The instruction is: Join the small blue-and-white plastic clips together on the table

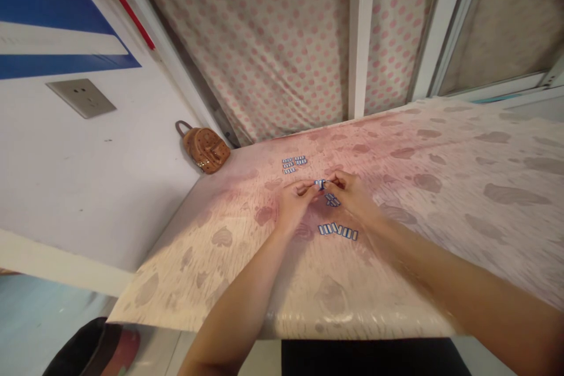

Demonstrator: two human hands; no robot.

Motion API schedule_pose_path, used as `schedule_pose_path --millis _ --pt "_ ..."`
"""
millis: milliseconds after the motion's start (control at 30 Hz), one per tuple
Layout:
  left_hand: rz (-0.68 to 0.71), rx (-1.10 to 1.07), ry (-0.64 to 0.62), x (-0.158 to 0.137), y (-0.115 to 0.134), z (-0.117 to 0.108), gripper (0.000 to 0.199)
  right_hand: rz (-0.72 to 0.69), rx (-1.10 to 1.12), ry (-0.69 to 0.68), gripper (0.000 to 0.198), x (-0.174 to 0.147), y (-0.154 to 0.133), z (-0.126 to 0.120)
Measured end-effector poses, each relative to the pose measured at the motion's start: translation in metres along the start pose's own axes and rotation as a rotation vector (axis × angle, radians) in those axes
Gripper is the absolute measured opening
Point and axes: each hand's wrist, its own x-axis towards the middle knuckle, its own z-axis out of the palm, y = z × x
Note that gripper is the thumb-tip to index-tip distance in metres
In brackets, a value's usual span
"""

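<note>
Both of my hands meet over the middle of the table. My left hand [296, 204] pinches the left end of a small blue-and-white piece [320, 184] between thumb and fingers. At the right end of the same piece, my right hand [352, 192] is closed in a pinch too. Just below the fingertips lies a jumbled little pile of blue-edged pieces [332, 200]. Nearer to me is an uneven row of several small rectangular blue-edged pieces [338, 230] with pale middles. Beyond my left hand, more such pieces [288, 165] lie in short rows.
A patterned cloth [238, 258] covers the table. A small brown backpack-shaped bag [209, 150] stands against the wall at the table's left edge. Polka-dot curtains [282, 41] hang behind. A wall socket [81, 98] is at left, and a black-and-red object [99, 349] sits below.
</note>
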Motion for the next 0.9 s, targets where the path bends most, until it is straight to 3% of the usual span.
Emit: schedule_pose_path --millis 300,467,700,900 --pt "-0.012 0.008 0.063 0.002 0.0 0.0 0.023 -0.011 -0.076 0.018 0.013 -0.001 0.003 0.001" --pt "-0.022 0.079 0.074 0.002 0.009 -0.004 0.017 -0.161 -0.216 -0.026 0.049 -0.003 -0.003 -0.002" --pt "-0.03 0.14 0.087 0.003 0.012 -0.006 0.016 -0.322 -0.365 -0.099 0.035 -0.007 -0.017 -0.005" --pt "-0.034 0.139 0.076 0.003 0.012 -0.006 0.018 -0.336 -0.388 -0.102 0.027 -0.007 -0.019 -0.005"
